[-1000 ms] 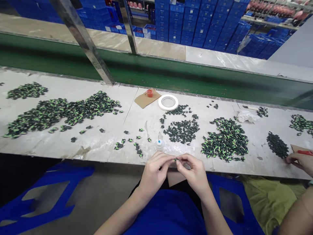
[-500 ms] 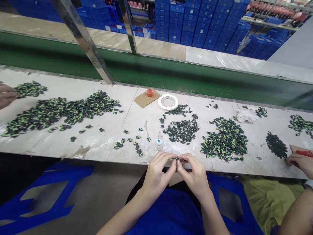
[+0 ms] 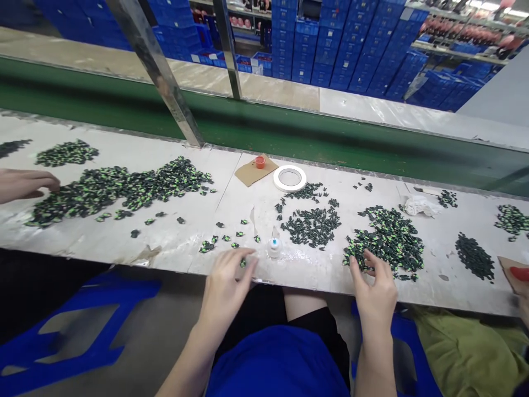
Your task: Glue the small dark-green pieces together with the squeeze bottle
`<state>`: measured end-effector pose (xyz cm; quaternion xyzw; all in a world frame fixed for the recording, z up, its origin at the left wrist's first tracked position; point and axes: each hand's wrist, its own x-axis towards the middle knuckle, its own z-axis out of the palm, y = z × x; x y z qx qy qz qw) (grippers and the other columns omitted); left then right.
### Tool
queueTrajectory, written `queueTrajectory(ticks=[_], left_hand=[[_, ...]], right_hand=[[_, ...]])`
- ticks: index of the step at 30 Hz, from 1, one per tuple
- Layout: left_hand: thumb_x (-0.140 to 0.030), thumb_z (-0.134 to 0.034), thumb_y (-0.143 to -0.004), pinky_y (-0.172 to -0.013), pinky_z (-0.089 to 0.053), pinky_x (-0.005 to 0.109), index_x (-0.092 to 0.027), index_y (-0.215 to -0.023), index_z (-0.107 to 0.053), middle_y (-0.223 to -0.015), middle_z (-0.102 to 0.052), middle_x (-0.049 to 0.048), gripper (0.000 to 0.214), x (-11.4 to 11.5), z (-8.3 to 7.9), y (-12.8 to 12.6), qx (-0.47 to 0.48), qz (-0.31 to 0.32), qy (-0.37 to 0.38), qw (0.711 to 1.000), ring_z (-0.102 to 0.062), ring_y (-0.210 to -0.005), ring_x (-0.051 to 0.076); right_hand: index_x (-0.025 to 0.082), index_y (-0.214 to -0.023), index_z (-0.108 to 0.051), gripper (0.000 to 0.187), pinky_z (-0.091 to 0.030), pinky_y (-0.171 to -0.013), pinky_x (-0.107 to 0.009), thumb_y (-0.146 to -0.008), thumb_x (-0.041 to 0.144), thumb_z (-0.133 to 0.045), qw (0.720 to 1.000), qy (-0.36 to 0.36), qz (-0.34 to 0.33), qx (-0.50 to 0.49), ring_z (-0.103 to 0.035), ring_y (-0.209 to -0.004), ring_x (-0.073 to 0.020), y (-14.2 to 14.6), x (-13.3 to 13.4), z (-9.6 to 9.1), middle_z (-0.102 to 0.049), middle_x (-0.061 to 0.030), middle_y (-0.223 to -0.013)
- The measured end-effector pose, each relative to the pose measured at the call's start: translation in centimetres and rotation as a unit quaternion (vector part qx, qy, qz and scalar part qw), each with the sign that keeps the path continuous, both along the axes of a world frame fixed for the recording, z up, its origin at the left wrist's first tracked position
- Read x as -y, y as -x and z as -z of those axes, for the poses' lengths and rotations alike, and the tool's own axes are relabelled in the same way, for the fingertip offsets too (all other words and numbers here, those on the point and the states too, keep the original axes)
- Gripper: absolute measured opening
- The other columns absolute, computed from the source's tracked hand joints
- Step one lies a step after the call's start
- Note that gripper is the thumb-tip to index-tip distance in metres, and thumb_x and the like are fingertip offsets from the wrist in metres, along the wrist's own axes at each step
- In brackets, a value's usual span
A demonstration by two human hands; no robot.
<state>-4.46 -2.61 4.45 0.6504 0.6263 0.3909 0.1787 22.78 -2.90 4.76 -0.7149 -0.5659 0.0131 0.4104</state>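
My left hand (image 3: 227,284) hovers at the table's front edge with thumb and forefinger apart. Between those fingertips shows a small black-and-green part (image 3: 243,263), apparently resting on the table rather than gripped. At the near left side of a heap of black-and-green parts (image 3: 399,242), my right hand (image 3: 375,284) is open, its thumb and fingers spread over the pieces. Just beyond the space between my hands stands a small white bottle with a blue tip (image 3: 274,248). Small plain black pieces (image 3: 316,226) lie loosely piled behind it.
A roll of white tape (image 3: 290,178) lies near a red cup (image 3: 260,161) on cardboard (image 3: 250,173). A co-worker's hand (image 3: 27,184) touches a long heap of parts (image 3: 95,190) on the left. Crumpled tissue (image 3: 420,206) and another black heap (image 3: 474,256) lie right.
My hands have parted from their shared pinch on a small part. The left went leftward to the table edge, the right rightward to the heap. The view has shifted slightly.
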Motion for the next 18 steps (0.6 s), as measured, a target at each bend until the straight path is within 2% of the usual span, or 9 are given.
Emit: queueTrajectory(ticks=[2,5,8,10,13,15,18], left_hand=[[-0.036,-0.052,-0.089,-0.079,-0.049,0.045,-0.021,-0.094,-0.069,-0.096,-0.071,0.0109,0.023,-1.3,0.5,1.0,-0.052,-0.037,-0.03,0.998,-0.058,-0.098,0.032],[-0.038,-0.055,-0.087,-0.077,-0.045,0.046,-0.02,-0.089,-0.071,-0.09,-0.072,0.0118,0.024,-3.3,1.3,0.8,-0.106,-0.064,-0.046,0.991,-0.056,-0.092,0.033],[-0.04,-0.063,-0.082,-0.075,-0.041,0.045,-0.021,-0.083,-0.071,-0.084,-0.072,0.0111,0.021,-4.3,2.0,-0.3,-0.15,-0.088,-0.043,0.984,-0.055,-0.086,0.033],[-0.038,-0.065,-0.081,-0.074,-0.039,0.045,-0.021,-0.08,-0.071,-0.082,-0.073,0.0109,0.017,-4.5,2.3,-0.8,-0.163,-0.092,-0.044,0.981,-0.054,-0.084,0.033],[-0.031,-0.063,-0.082,-0.073,-0.038,0.045,-0.022,-0.082,-0.072,-0.082,-0.073,0.0106,0.012,-4.5,2.7,-0.7,-0.164,-0.066,-0.035,0.984,-0.054,-0.085,0.033],[-0.025,-0.06,-0.084,-0.073,-0.038,0.044,-0.022,-0.085,-0.072,-0.083,-0.073,0.0099,0.012,-4.5,2.8,-0.5,-0.151,-0.04,-0.025,0.987,-0.054,-0.087,0.033],[-0.021,-0.058,-0.083,-0.074,-0.04,0.043,-0.023,-0.086,-0.072,-0.083,-0.073,0.0082,0.014,-4.4,2.7,-0.3,-0.106,0.001,-0.024,0.994,-0.055,-0.087,0.031]], right_hand=[[0.018,-0.115,-0.063,0.041,-0.052,-0.081,-0.046,-0.083,0.045,-0.064,1.0,-0.005,-0.013,-0.013,-0.06,-0.095,-0.0285,1.0,-0.3,-0.1,-0.061,-0.015,-0.109],[0.021,-0.121,-0.06,0.046,-0.054,-0.082,-0.045,-0.082,0.045,-0.066,0.986,0.018,-0.156,-0.056,-0.059,-0.099,-0.0275,4.5,-0.9,0.4,-0.06,-0.0131,-0.109],[0.022,-0.124,-0.058,0.051,-0.052,-0.088,-0.048,-0.08,0.046,-0.069,0.969,0.029,-0.237,-0.068,-0.056,-0.105,-0.0294,8.2,-1.9,1.6,-0.06,-0.0128,-0.109],[0.022,-0.124,-0.058,0.054,-0.051,-0.09,-0.051,-0.076,0.044,-0.072,0.964,0.043,-0.253,-0.067,-0.054,-0.106,-0.0309,9.9,-2.7,2.3,-0.06,-0.0131,-0.109],[0.021,-0.114,-0.06,0.04,-0.05,-0.091,-0.051,-0.079,0.038,-0.071,0.958,0.054,-0.27,-0.081,-0.053,-0.106,-0.0301,11.2,-3.6,2.9,-0.06,-0.0131,-0.109],[0.02,-0.105,-0.061,0.029,-0.049,-0.092,-0.049,-0.081,0.035,-0.068,0.95,0.059,-0.287,-0.109,-0.054,-0.107,-0.0291,11.4,-3.8,2.8,-0.062,-0.0128,-0.107],[0.02,-0.099,-0.055,0.025,-0.052,-0.088,-0.044,-0.082,0.035,-0.065,0.931,0.088,-0.293,-0.2,-0.061,-0.102,-0.0258,10.7,-3.5,2.7,-0.065,-0.0122,-0.106]])
